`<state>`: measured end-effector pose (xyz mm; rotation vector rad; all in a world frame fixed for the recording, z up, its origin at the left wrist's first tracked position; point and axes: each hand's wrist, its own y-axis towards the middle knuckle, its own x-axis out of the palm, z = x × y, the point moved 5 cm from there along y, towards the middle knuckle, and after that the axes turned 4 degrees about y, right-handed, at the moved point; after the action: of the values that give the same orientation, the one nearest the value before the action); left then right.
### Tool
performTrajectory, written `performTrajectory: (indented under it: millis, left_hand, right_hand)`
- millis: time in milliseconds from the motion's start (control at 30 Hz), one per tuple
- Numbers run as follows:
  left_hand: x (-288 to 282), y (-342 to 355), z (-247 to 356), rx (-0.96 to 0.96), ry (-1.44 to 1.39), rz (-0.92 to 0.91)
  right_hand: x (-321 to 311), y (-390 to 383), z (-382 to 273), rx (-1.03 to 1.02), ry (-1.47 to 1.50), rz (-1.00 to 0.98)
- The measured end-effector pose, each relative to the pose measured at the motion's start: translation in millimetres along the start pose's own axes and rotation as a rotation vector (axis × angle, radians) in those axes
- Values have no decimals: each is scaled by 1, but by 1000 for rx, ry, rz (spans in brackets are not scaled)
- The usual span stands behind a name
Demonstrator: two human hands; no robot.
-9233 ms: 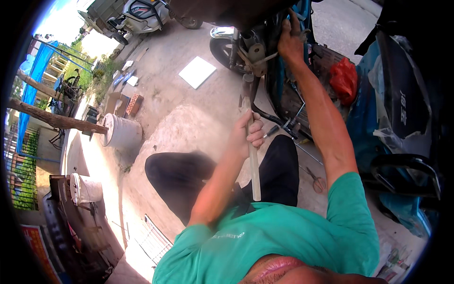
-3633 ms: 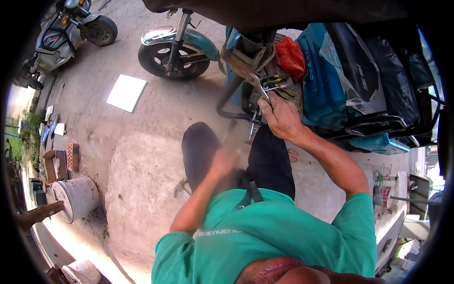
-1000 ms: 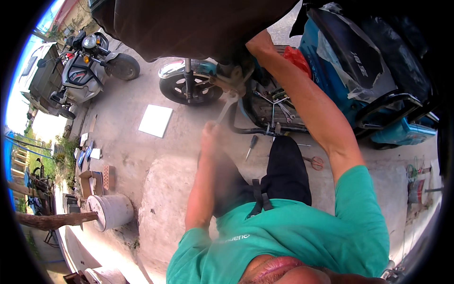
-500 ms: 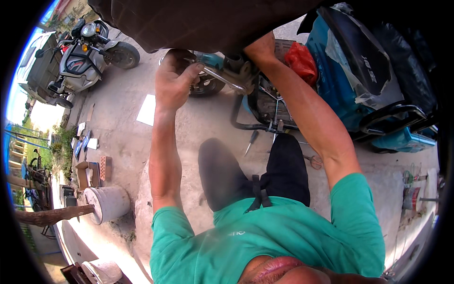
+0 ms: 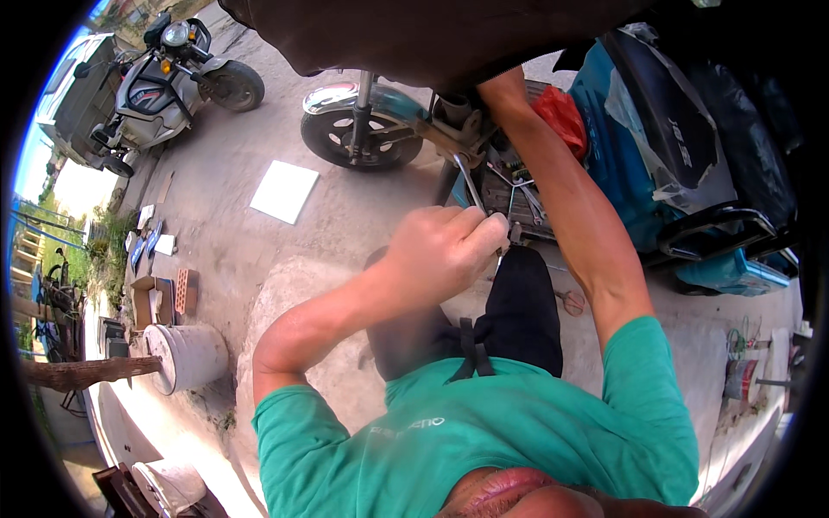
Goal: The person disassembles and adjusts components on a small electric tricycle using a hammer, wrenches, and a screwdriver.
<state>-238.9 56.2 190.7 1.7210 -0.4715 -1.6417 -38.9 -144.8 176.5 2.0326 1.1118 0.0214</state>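
My left hand point(image 5: 449, 248) is closed around the handle of a shiny metal wrench point(image 5: 469, 183). The wrench's far end meets the metal bracket point(image 5: 455, 145) below the steering column of a teal three-wheeled motorbike. My right arm reaches up to the same vehicle. Only the wrist and part of my right hand point(image 5: 505, 89) show under a dark brown cover point(image 5: 414, 39), and its fingers are hidden. Several loose wrenches point(image 5: 533, 204) lie on the vehicle's footboard, beside my right forearm. The front wheel point(image 5: 363, 138) stands left of the bracket.
A red plastic bag point(image 5: 561, 119) sits beside the teal seat box point(image 5: 600, 95). On the concrete floor lie a white square board point(image 5: 285, 192) and red-handled scissors point(image 5: 572, 301). To the left are a white bucket point(image 5: 192, 356), a brick point(image 5: 186, 291) and a parked grey cargo trike point(image 5: 155, 108).
My left hand has swung the wrench handle toward my body and to the right, uncovering the front wheel. My right arm has stayed nearly in place.
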Motion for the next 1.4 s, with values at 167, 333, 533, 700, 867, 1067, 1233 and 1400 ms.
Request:
performTrajectory:
  millis: [167, 333, 533, 700, 867, 1067, 1233, 1400]
  left_hand:
    - [10, -18, -19, -140, -84, 247]
    - [7, -26, -24, -159, -165, 310]
    - [9, -20, -11, -131, -111, 229]
    - [-21, -65, -48, -573, -284, 569]
    - [-26, -74, -156, -935, -1000, 855]
    - [17, -81, -227, -1113, -1446, 736]
    - [40, -77, -248, -1163, -1560, 626]
    - [53, -68, -269, -1056, -1746, 544]
  right_hand:
    - [1, 0, -3, -84, -41, -30]
    - [0, -1, 6, -113, -51, 25]
    - [1, -2, 0, -88, -162, -103]
    - [-4, -8, -11, -131, -143, -49]
    - [-6, -11, -9, -71, -96, -51]
    - [-4, -6, -14, -60, -181, -70]
    - [-3, -6, -2, -48, -71, -56]
    - [0, -7, 2, -107, -53, -6]
